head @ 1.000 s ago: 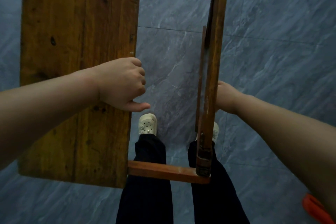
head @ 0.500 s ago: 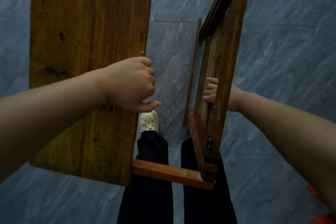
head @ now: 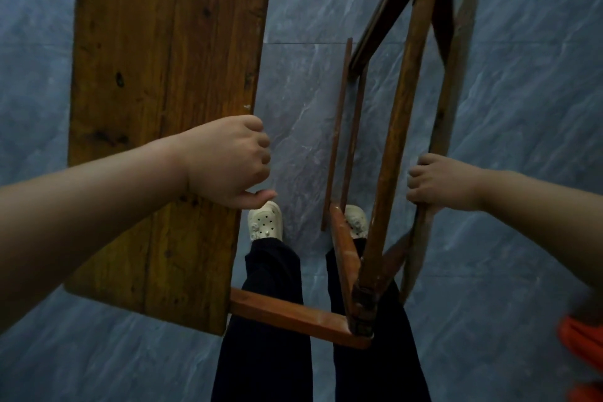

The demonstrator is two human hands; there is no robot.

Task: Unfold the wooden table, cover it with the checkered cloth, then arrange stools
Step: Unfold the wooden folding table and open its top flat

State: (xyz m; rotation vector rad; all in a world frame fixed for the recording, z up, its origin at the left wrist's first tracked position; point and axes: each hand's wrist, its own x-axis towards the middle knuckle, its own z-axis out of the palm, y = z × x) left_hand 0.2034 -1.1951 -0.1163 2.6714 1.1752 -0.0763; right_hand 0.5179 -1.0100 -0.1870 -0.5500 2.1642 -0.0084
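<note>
Wood fills most of the view: the folding wooden table (head: 202,254) stands half open above the grey marbled tile floor (head: 522,75), and the person's legs in dark trousers stand between its two halves. Its broad honey-brown plank leaf (head: 163,75) lies flat on the left. The left hand (head: 228,160) curls its fingers over that leaf's inner edge, thumb stretched out alongside.

The change is opposite. The dark framed right leaf (head: 401,108), edge-on and upright a second ago, now tilts outward and shows its underside rails. The right hand (head: 440,183) grips its outer rail, fingers wrapped round it. A reddish cross rail (head: 287,316) joins both halves near the knees.

The unfolding looks about midway, with the right leaf not yet level. No checkered cloth or stools are in view.
</note>
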